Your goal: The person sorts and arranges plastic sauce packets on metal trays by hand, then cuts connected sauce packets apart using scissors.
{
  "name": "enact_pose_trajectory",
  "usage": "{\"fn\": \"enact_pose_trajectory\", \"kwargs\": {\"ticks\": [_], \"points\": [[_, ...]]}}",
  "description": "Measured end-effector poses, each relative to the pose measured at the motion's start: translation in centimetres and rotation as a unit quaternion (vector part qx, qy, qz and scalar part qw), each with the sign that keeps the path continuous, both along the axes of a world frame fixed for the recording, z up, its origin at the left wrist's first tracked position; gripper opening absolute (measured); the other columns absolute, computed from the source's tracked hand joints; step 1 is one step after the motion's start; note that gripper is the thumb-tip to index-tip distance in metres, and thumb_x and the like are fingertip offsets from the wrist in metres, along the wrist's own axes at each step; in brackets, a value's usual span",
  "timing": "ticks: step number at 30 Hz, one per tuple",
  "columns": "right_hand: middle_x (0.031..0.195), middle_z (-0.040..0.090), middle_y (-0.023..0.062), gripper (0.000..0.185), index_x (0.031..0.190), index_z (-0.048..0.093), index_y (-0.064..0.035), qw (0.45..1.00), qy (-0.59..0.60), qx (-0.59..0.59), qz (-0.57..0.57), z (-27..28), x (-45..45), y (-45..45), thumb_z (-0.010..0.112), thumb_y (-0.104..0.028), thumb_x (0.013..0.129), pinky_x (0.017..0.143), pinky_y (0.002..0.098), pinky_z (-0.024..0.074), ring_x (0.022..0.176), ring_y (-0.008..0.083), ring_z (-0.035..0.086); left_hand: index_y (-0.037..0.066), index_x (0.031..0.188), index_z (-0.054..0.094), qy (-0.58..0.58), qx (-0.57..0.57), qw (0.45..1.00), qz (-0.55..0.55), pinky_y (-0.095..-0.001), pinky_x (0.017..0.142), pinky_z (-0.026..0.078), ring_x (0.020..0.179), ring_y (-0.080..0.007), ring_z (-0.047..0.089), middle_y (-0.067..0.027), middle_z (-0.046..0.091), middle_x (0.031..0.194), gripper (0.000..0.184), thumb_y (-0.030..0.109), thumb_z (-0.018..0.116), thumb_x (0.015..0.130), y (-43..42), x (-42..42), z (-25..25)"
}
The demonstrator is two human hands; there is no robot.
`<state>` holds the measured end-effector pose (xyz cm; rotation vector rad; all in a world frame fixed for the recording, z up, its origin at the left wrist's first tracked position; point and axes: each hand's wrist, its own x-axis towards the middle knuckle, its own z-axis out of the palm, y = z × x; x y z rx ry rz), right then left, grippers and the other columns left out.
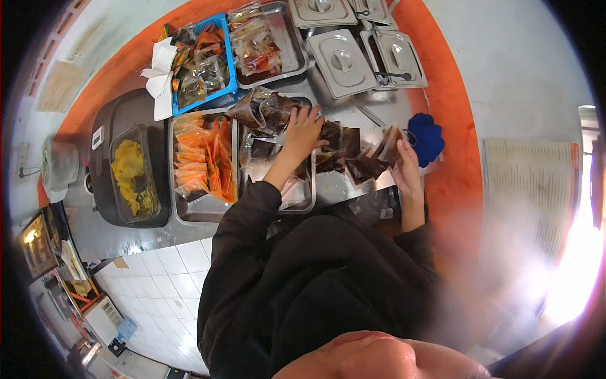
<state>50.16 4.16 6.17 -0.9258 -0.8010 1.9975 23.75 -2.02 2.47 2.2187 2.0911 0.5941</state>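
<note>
Small clear packets of dark brown sauce (363, 167) lie in a row on the steel counter in front of me. My right hand (407, 165) grips a dark sauce packet (389, 144) at the right end of this row, its fingers pressed to the packet's edge. My left hand (303, 134) reaches over the right side of a steel tray (308, 201), fingers apart, beside a pile of larger dark sauce bags (262, 110). Its fingertips come close to the bags; whether they touch is hard to tell. More dark packets lie in that tray, partly behind my left wrist.
Orange sauce packets (205, 158) fill a tray at left. Beyond are a blue basket (228, 54) of packets and another steel tray (302, 57). Lidded steel pans (341, 63) stand at the back right, near a blue cloth (426, 140). A yellow-filled container (134, 174) sits far left.
</note>
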Motion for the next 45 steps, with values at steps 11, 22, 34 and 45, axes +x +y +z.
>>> {"fn": "enact_pose_trajectory", "kwargs": {"ticks": [11, 22, 34, 45], "points": [[0.115, 0.058, 0.0063, 0.036, 0.127, 0.046, -0.0036, 0.999, -0.019, -0.031, -0.011, -1.3, 2.5, -0.1, 0.052, -0.014, 0.093, 0.088, 0.0336, 0.0488, 0.102, 0.017, 0.059, 0.004, 0.094, 0.048, -0.561, -0.085, 0.823, 0.038, -0.026, 0.068, 0.044, 0.081, -0.0144, 0.06, -0.0067, 0.064, 0.087, 0.018, 0.01, 0.063, 0.086, 0.7, 2.6, 1.3], [0.111, 0.06, 0.0071, 0.035, 0.119, 0.051, 0.0017, 0.994, -0.03, 0.067, 0.086, 2.0, -3.6, -1.7, 0.061, -0.004, 0.086, 0.089, 0.0287, 0.0448, 0.099, 0.0143, 0.057, 0.007, 0.128, 0.043, -0.934, -0.08, 0.345, 0.049, -0.0362, 0.093, 0.046, 0.109, -0.0208, 0.054, -0.009, 0.054, 0.12, 0.034, 0.011, 0.045, 0.095, -1.7, 8.5, 0.4], [0.098, 0.059, 0.0114, 0.033, 0.106, 0.056, 0.0023, 0.886, -0.333, 0.321, 0.022, 0.7, -4.7, -2.9, 0.067, -0.02, 0.083, 0.08, 0.0301, 0.0431, 0.088, 0.0176, 0.056, 0.009, 0.137, 0.034, -0.958, 0.025, 0.28, 0.051, -0.0417, 0.103, 0.033, 0.12, -0.0237, 0.046, -0.009, 0.049, 0.131, 0.054, 0.043, 0.038, 0.096, -3.3, 10.8, 2.4], [0.117, 0.057, 0.0097, 0.056, 0.134, 0.039, 0.0019, 0.951, -0.182, 0.213, 0.132, 1.4, -4.1, -5.1, 0.062, 0.002, 0.082, 0.089, 0.0255, 0.0433, 0.103, 0.0135, 0.055, 0.009, 0.139, 0.03, -0.932, 0.039, 0.361, 0.011, -0.0385, 0.098, 0.04, 0.114, -0.026, 0.051, -0.0165, 0.052, 0.122, 0.051, 0.039, 0.033, 0.098, -4.1, 9.7, 2.4]]}}
